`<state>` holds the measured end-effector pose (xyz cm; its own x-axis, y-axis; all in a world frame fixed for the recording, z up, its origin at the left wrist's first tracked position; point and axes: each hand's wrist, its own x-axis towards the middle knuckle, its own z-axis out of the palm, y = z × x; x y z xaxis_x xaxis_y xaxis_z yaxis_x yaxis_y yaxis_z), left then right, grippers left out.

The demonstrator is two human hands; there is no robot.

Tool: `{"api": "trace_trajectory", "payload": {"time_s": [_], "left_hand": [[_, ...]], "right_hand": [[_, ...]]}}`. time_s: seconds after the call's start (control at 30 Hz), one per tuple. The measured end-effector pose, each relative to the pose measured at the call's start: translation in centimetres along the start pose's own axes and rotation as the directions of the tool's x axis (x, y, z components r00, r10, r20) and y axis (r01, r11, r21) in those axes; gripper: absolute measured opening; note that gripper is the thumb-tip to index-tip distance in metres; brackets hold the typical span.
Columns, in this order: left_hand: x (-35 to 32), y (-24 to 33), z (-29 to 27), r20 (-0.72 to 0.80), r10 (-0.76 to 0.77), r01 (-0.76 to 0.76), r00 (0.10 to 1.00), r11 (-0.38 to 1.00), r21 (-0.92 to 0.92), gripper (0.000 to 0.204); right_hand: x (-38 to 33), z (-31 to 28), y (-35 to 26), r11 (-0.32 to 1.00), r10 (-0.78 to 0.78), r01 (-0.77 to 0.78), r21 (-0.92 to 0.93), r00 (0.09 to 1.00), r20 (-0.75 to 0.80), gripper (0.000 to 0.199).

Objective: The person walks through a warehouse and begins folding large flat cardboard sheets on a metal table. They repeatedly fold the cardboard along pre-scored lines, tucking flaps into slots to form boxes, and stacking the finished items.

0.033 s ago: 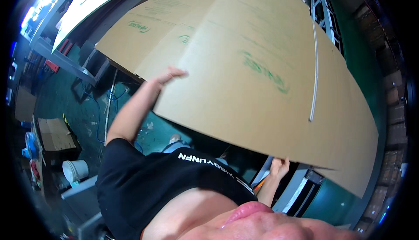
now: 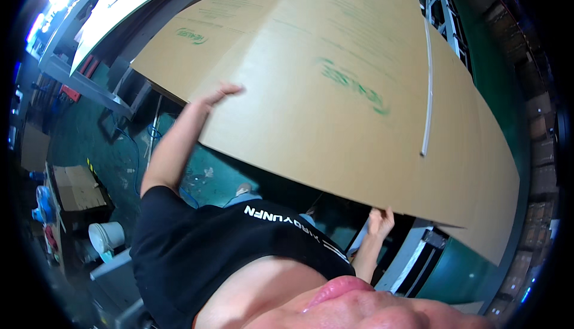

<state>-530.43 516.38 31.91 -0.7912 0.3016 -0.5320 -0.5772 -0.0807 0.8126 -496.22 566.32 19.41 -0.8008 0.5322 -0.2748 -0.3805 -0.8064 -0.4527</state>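
Cardboard sheet (image 2: pixel 335 90) under left-hand fingers (image 2: pixel 224 92)

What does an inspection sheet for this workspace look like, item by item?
Surface: white bench, top left, behind the sheet.
Job's things: large cardboard sheet with green print, white strip on it.
Clutter: white bucket, brown box on the green floor.
Hands: left hand on the sheet's edge; right hand under its lower edge.
Cables: blue cable on the floor.
Surroundings: shelves of boxes at right.
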Motion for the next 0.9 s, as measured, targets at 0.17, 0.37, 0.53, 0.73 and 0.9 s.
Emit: {"api": "trace_trajectory", "payload": {"time_s": [0.17, 0.37, 0.53, 0.73, 0.9], "left_hand": [[2.7, 9.5, -25.3, -0.12, 0.133, -0.082, 0.984, 0.931, 0.355, 0.042], [3.2, 5.4, -23.5, -0.07, 0.528, 0.123, 0.846, -0.066, 0.99, 0.041], [2.1, -10.5, -8.1, 0.747, 0.307, -0.801, 0.59, 0.105, 0.59, 0.035], [3.7, -11.3, -2.7, 0.808, 0.171, -0.764, 0.563, -0.265, 0.588, 0.035], [4.5, -12.1, -2.4, 0.836, 0.245, -0.77, 0.491, -0.326, 0.548, 0.029]], "right_hand": [[-4.6, 15.8, 22.1, 0.932, 0.272, -0.218, -0.291, 0.948, 0.163, 0.032], [-4.4, 15.8, 43.1, 0.705, 0.677, -0.63, -0.324, 0.734, 0.046, 0.028], [-3.5, 13.9, 47.3, 0.702, 0.629, -0.554, -0.448, 0.777, 0.025, 0.031], [-1.8, 13.5, 45.0, 0.412, 0.741, -0.526, -0.744, 0.669, -0.062, 0.027], [-3.1, 7.9, 30.4, 0.371, 0.754, -0.564, -0.738, 0.647, -0.116, 0.042]]}}
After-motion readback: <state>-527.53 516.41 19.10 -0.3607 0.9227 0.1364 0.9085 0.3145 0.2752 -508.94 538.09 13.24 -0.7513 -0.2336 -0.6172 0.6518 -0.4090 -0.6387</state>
